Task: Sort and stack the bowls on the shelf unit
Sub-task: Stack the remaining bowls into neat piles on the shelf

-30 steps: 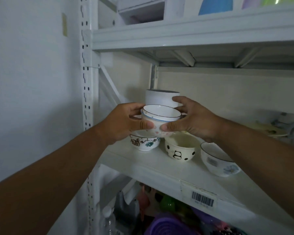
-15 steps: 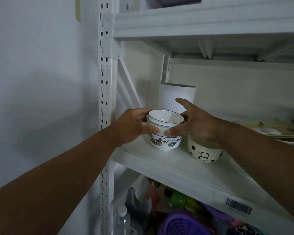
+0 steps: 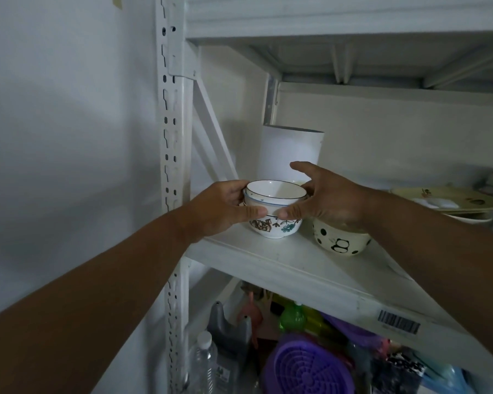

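Note:
A white bowl with a dark rim (image 3: 275, 192) sits nested in a flower-patterned bowl (image 3: 273, 227) on the white shelf (image 3: 296, 268). My left hand (image 3: 225, 207) grips the stack from the left, thumb across the front. My right hand (image 3: 322, 197) holds it from the right with thumb and curled fingers, the index finger stretched out above. A cream bowl with panda and dot print (image 3: 340, 241) stands just right of the stack, partly under my right wrist.
A tall white cylinder (image 3: 289, 150) stands behind the stack. Flat plates (image 3: 450, 199) lie at the far right of the shelf. The upright post (image 3: 172, 137) is close on the left. Below are a purple basket (image 3: 308, 368), bottles and other clutter.
The white bowl came down from above the shelf into the flower-patterned bowl. Both hands stayed on it. The view shifted left, so the blue-flowered bowl at right is out of sight.

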